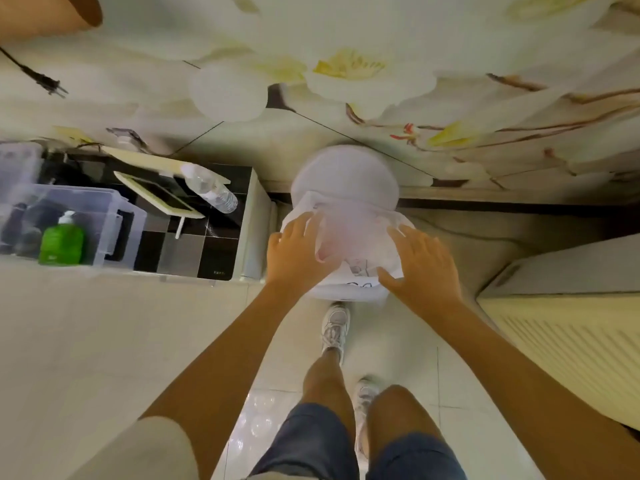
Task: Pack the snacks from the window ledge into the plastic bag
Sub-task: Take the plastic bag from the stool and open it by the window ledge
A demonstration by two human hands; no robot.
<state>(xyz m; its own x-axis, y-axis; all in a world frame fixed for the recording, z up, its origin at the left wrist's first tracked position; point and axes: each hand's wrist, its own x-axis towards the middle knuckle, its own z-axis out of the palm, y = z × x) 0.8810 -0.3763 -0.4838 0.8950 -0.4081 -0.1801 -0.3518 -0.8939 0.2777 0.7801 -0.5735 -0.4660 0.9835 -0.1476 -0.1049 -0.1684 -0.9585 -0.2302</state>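
Head view: left hand (pixel 294 252) and right hand (pixel 420 263), fingers loosely spread, touch the bag (pixel 346 244) held over the floor; gripping each rim side would spread its mouth.

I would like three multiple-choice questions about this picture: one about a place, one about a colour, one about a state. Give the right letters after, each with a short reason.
1. Where does the clear water bottle lie?
A. on the dark checked surface at the left
B. on the floor by the shoes
C. inside the plastic bag

2. What colour is the pump bottle?
A. red
B. green
C. blue

3. How are the hands on the plastic bag?
A. both hang at the person's sides
B. only one touches it
C. left hand and right hand are both on it

Answers: 1 A, it lies tilted on the dark tiles; 2 B, its body is bright green; 3 C, one hand is at each side of the bag.
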